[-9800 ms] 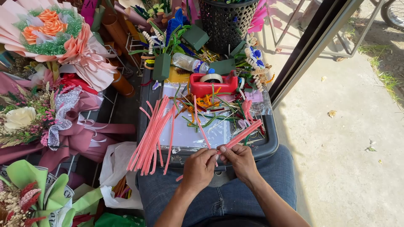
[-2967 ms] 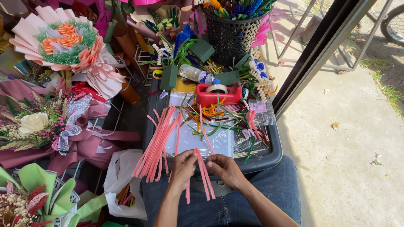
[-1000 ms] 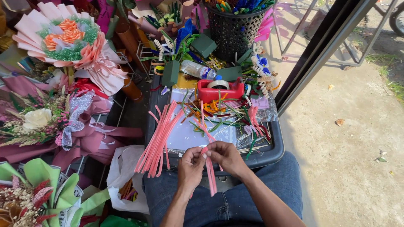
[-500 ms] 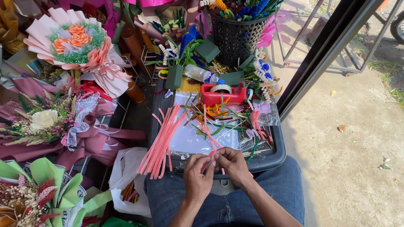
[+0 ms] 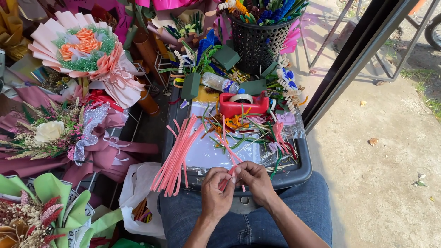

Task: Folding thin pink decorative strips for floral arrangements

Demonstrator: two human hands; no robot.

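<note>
Left hand [image 5: 217, 194] and right hand [image 5: 255, 180] both pinch pink pipe cleaners [image 5: 228, 176] between fingertips

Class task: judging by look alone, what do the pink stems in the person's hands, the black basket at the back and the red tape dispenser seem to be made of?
Pink stems: likely fuzzy chenille over wire; matte, bendable.
Black basket: probably moulded plastic; regular mesh, dull sheen.
Red tape dispenser: seemingly hard plastic; smooth, glossy.
Both the left hand and right hand pinch the stems.

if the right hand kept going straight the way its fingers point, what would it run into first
The right hand points left, toward the left hand. It would probably meet the pink pipe cleaners pinched between both hands first, then the left hand's fingers. Depth is hard to judge, but they look almost touching.
</note>
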